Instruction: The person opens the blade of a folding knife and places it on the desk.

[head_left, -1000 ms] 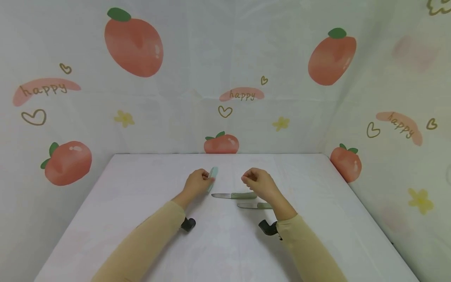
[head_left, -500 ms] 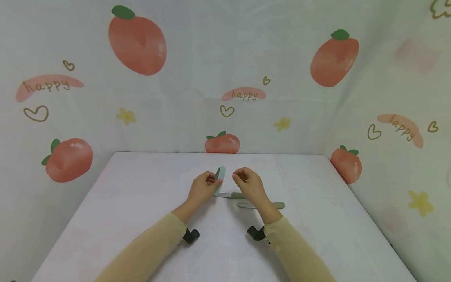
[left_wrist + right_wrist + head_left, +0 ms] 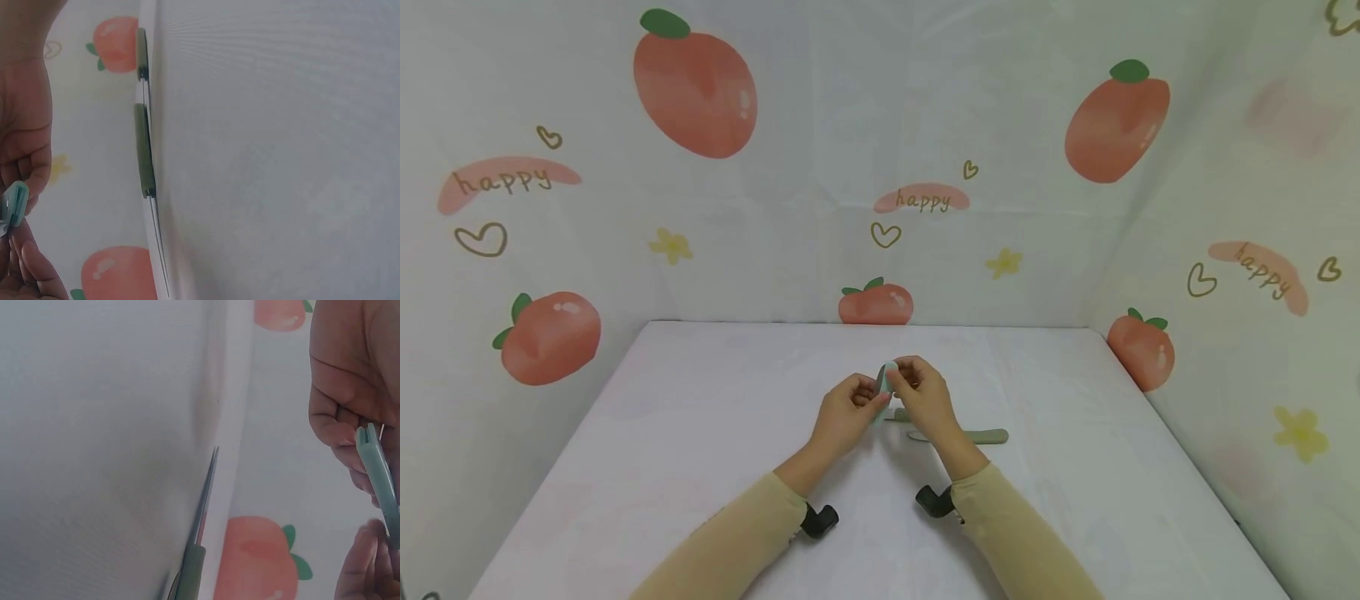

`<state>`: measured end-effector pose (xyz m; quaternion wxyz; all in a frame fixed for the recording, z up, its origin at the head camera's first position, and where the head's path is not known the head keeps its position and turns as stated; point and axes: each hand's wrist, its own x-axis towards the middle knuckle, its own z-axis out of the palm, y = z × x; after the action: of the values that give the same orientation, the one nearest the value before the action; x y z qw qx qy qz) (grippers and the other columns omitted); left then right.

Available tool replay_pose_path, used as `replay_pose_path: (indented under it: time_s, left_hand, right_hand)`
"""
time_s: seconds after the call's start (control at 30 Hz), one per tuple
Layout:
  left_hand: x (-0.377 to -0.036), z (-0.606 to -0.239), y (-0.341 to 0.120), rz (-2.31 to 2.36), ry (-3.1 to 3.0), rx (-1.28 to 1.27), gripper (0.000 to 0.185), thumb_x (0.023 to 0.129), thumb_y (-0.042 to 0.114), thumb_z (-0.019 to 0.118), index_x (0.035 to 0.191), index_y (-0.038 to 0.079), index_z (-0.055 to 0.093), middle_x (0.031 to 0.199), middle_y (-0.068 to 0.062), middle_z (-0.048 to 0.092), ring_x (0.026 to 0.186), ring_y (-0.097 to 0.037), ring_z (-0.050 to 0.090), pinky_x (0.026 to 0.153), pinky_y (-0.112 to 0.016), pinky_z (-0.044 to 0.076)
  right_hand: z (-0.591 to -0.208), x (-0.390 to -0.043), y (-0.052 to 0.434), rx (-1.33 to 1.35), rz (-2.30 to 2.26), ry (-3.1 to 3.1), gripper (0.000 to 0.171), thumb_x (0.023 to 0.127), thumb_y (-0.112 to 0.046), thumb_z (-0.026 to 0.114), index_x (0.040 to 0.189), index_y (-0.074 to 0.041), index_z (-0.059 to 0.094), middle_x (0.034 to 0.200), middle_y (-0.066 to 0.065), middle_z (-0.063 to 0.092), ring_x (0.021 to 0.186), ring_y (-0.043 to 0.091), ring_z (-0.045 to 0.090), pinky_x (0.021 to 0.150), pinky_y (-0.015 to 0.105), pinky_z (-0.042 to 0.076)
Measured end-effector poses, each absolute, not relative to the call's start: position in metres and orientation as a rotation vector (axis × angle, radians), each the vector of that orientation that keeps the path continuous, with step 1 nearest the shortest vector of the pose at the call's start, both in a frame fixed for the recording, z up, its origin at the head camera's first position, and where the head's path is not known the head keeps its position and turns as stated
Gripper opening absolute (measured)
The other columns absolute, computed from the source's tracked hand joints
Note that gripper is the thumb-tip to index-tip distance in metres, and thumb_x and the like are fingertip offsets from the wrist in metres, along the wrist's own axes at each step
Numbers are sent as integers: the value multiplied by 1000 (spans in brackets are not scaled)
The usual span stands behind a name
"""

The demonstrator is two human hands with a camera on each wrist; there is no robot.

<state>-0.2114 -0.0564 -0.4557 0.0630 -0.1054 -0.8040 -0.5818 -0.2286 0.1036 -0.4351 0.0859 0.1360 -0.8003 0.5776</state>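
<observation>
A light teal folding knife (image 3: 883, 385) with a slotted handle is held up between both hands. My left hand (image 3: 845, 411) grips its lower part, thumb along the near side. At the upper end, my right hand (image 3: 931, 402) pinches it between thumb and curled fingers. The slot at the end of the teal handle (image 3: 378, 472) shows in the right wrist view, with a thin metal edge close by. Below the hands, a green-handled knife (image 3: 901, 414) lies on the white table, mostly hidden. Nearer, a second green-handled knife (image 3: 988, 437) lies partly behind my right wrist.
The white-covered table (image 3: 715, 467) extends around the hands, up against a fruit-printed curtain (image 3: 820, 150) at the back and sides. The blade of one table knife (image 3: 205, 500) points away in the right wrist view. A black wrist camera (image 3: 822, 521) juts from my left sleeve.
Both hands have come together at the middle. My left hand has brought the teal knife rightward, and my right hand has moved left and taken hold of its upper end.
</observation>
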Motion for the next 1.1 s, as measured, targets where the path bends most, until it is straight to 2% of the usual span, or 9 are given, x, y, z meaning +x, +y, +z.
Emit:
replay_pose_path:
  time_s: [0.17, 0.33, 0.5, 0.73, 0.93, 1.1]
  left_hand:
    - [-208, -455, -57, -1714, -2441, -389, 20, 92, 22, 75, 101, 9, 63, 86, 1, 65, 75, -12, 61, 64, -24, 51]
    - [-208, -453, -62, -1641, -2519, -494, 21, 94, 28, 72, 95, 12, 58, 77, 4, 60, 68, -10, 56, 58, -24, 46]
    - [-210, -449, -70, -1607, -2639, -625, 23, 98, 32, 67, 89, 14, 55, 68, 5, 52, 61, -10, 48, 55, -25, 40]
    - [-213, -449, -76, -1651, -2647, -730, 25, 101, 31, 61, 86, 12, 52, 72, 4, 54, 64, -11, 50, 58, -26, 43]
    - [-211, -446, -76, -1672, -2644, -727, 22, 102, 28, 60, 86, 13, 54, 76, 3, 55, 68, -13, 49, 59, -26, 42]
    - [-210, -446, -77, -1685, -2602, -711, 23, 102, 25, 59, 84, 12, 53, 74, 3, 54, 68, -14, 49, 60, -26, 41]
  right_hand:
    - [-434, -226, 105, 425, 1818, -2382, 21, 100, -16, 63, 112, 2, 65, 86, 9, 66, 73, 15, 61, 68, 24, 53]
    - [-434, -225, 107, 462, 1860, -2449, 22, 101, -15, 62, 114, 2, 64, 89, 10, 66, 74, 14, 61, 69, 24, 54]
    - [-434, -223, 110, 529, 1891, -2529, 22, 102, -11, 59, 118, 4, 63, 96, 13, 66, 80, 14, 60, 75, 33, 56]
    - [-412, -209, 110, 626, 1861, -2580, 21, 102, -6, 56, 118, 8, 61, 97, 16, 65, 84, 22, 62, 80, 48, 56]
    - [-397, -200, 110, 670, 1822, -2579, 19, 102, -5, 56, 114, 9, 61, 94, 15, 65, 82, 23, 62, 77, 48, 56]
    - [-417, -214, 112, 630, 1837, -2585, 20, 103, -5, 55, 117, 8, 60, 96, 13, 65, 82, 22, 63, 77, 45, 57]
